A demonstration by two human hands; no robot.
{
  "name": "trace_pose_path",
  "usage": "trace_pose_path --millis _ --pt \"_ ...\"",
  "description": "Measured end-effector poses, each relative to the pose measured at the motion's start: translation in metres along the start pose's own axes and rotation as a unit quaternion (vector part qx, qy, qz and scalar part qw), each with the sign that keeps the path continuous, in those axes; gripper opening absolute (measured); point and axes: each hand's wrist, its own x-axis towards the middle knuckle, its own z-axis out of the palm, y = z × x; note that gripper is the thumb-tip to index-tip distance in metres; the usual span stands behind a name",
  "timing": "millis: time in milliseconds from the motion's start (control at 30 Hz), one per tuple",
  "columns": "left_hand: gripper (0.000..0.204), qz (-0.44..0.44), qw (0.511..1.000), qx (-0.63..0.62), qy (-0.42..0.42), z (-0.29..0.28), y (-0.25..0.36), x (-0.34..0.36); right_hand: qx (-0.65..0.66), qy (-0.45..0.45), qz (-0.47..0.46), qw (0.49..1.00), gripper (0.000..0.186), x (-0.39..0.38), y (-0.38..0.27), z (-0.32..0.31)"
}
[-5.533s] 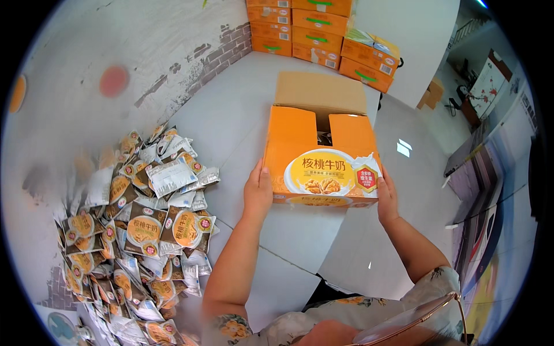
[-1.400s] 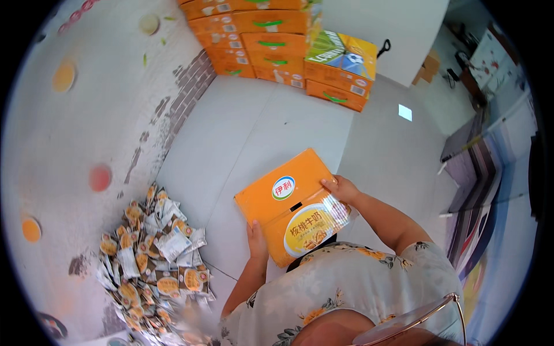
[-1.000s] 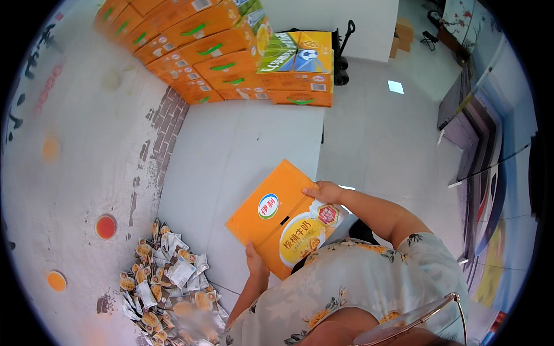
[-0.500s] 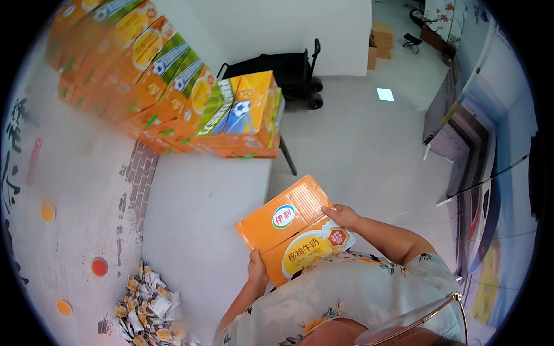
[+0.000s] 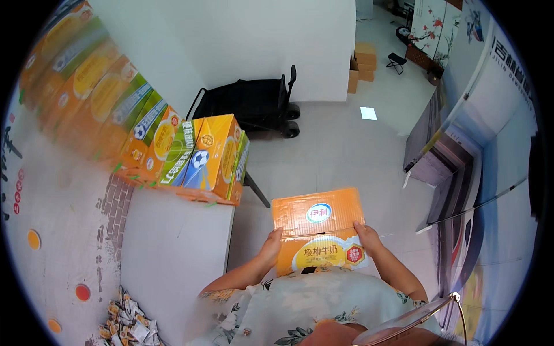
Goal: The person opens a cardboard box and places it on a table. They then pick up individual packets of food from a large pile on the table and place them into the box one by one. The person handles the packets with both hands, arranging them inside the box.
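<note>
An orange cardboard carton [image 5: 314, 222] with a yellow oval on its lower panel is held up against my torso, over the floor. My left hand [image 5: 272, 247] grips its left edge, thumb on top. At the right edge my right hand [image 5: 368, 235] closes on it, thumb lying on the printed face. The carton's near end is hidden by my shirt, and the fingers under it are out of sight.
A white table [image 5: 173, 242] stands to the left, with stacked orange and green cartons [image 5: 199, 155] at its far end. Small packets [image 5: 130, 323] are heaped near its front. Beyond are a black folding cart [image 5: 242, 104], brown boxes [image 5: 363, 63] and a small stool [image 5: 396, 60]. Printed panels [image 5: 456, 155] line the right.
The carton has turned from a slant to nearly square with my body and shifted right, both hands still on it. The table and stacked cartons sit farther left and lower in view.
</note>
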Motion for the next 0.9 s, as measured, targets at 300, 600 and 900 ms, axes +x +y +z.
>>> trace_pose_path --millis 300,600,900 --pt "0.046 -0.05 0.995 -0.004 -0.089 0.074 0.082 0.138 -0.01 0.099 0.013 0.995 0.064 0.057 -0.098 -0.037" --pt "0.049 -0.036 0.996 -0.019 -0.081 0.064 0.15 0.248 -0.035 0.115 -0.011 0.993 0.066 0.169 -0.171 -0.023" --pt "0.044 0.033 0.992 -0.106 0.065 0.056 0.229 0.322 -0.073 -0.038 -0.022 0.996 0.064 0.34 -0.288 0.018"
